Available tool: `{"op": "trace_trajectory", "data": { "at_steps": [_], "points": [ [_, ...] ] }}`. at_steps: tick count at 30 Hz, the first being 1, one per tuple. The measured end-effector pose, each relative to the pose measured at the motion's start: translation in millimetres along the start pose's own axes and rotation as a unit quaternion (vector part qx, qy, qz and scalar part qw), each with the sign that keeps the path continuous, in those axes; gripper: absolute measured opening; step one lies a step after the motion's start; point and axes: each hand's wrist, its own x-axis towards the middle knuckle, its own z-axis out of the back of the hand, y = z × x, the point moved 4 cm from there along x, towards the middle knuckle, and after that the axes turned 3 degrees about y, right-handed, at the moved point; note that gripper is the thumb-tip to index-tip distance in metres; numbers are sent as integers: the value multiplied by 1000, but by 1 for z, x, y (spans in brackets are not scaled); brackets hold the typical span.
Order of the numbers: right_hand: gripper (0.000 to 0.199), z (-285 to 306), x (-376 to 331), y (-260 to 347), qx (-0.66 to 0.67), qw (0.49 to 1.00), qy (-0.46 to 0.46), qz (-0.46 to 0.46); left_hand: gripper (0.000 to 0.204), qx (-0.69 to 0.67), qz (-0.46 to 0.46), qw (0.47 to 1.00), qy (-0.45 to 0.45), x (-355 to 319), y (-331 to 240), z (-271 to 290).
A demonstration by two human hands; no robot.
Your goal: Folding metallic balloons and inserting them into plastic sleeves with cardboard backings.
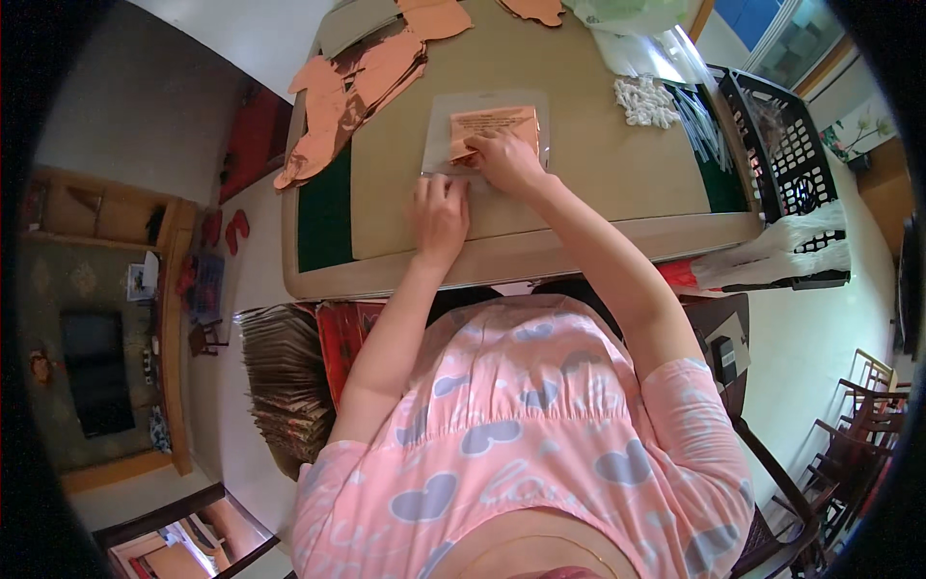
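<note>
On the table lies a clear plastic bag (436,125) with an orange printed card (521,121) on or inside it; I cannot tell which. My right hand (511,162) holds the card's lower part, its fingers bent over the card and thumb partly hidden. At the bag's lower left edge, my left hand (442,217) has its fingers curled down and pinches the bag's rim. Orange shaped cutouts (333,111) lie overlapping at the table's far left.
At the far right are a pile of small white pieces (646,101), thin clear strips (702,125) and a stack of clear bags (646,56). A black plastic basket (772,135) stands beside the table's right edge. Stacked brown sheets (285,376) sit below at left.
</note>
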Motion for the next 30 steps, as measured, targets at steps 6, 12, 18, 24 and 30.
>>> {"op": "trace_trajectory", "data": {
  "at_steps": [6, 12, 18, 24, 30],
  "points": [
    [28, 5, -3, 9, -23, 999, 5, 32, 25, -25, -199, 978, -48, 15, -9, -6],
    [34, 35, -43, 29, -6, 988, -88, 127, 35, 9, -180, 983, 41, -1, -18, -8],
    [32, 38, -98, 39, 19, 989, -55, 135, 30, -76, -205, 976, 5, 7, -14, -3],
    [39, 28, -96, 29, -59, 994, -46, 78, 20, -177, -172, 968, 51, 9, -13, 16],
    [40, 32, -93, 32, -81, 994, -12, 70, 29, -127, -178, 974, -49, 39, 41, 1]
  ]
}}
